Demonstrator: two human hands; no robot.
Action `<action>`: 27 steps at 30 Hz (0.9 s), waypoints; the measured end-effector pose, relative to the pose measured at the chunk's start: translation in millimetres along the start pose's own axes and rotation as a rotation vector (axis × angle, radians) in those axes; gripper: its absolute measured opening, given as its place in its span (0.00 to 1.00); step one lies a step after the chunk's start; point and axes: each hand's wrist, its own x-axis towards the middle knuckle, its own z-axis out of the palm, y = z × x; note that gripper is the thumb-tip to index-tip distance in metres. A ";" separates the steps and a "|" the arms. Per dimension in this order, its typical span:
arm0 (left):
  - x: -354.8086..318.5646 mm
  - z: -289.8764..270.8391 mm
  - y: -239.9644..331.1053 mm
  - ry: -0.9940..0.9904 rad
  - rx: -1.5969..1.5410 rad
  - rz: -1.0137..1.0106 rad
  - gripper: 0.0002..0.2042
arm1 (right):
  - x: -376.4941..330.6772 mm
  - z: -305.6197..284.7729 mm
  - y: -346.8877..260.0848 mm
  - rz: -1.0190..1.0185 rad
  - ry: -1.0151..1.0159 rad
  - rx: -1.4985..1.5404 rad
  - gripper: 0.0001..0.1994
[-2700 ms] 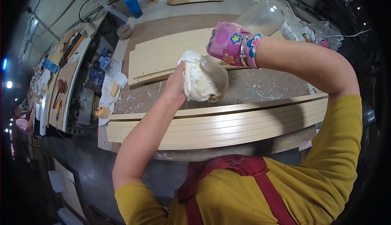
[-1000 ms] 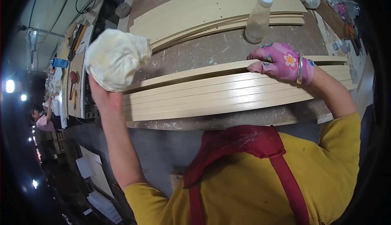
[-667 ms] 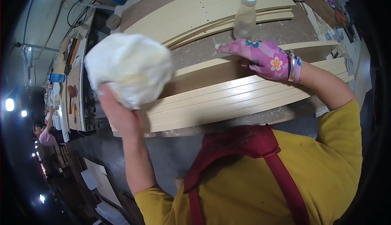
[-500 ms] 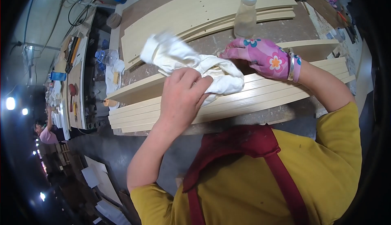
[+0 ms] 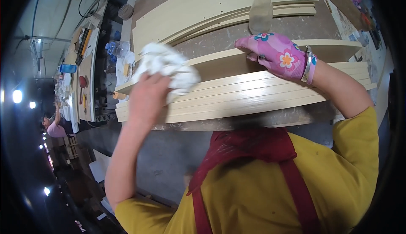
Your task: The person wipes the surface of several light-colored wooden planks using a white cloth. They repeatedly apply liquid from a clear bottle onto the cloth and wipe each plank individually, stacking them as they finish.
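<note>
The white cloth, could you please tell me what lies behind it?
Around the white cloth show flat boards, a raised board and stacked strips; what it covers is hidden.

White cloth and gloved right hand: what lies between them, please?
The head view shows a stretch of pale board, tilted up, between the white cloth and the gloved right hand.

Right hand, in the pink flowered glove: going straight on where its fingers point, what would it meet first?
Probably the stacked boards, across a strip of tabletop; depth is unclear, so the right hand might pass above them.
</note>
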 end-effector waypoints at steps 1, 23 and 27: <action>-8.9 -2.7 -13.4 -0.047 0.007 -0.019 0.09 | 2.2 0.7 -0.4 0.002 -0.014 0.005 0.20; -67.4 4.9 -66.5 0.066 0.036 -0.187 0.09 | 2.8 -1.7 -12.2 -0.040 0.033 0.001 0.21; -83.6 1.9 -80.2 0.032 0.042 -0.239 0.10 | 7.5 -4.9 -18.4 -0.035 0.032 0.031 0.22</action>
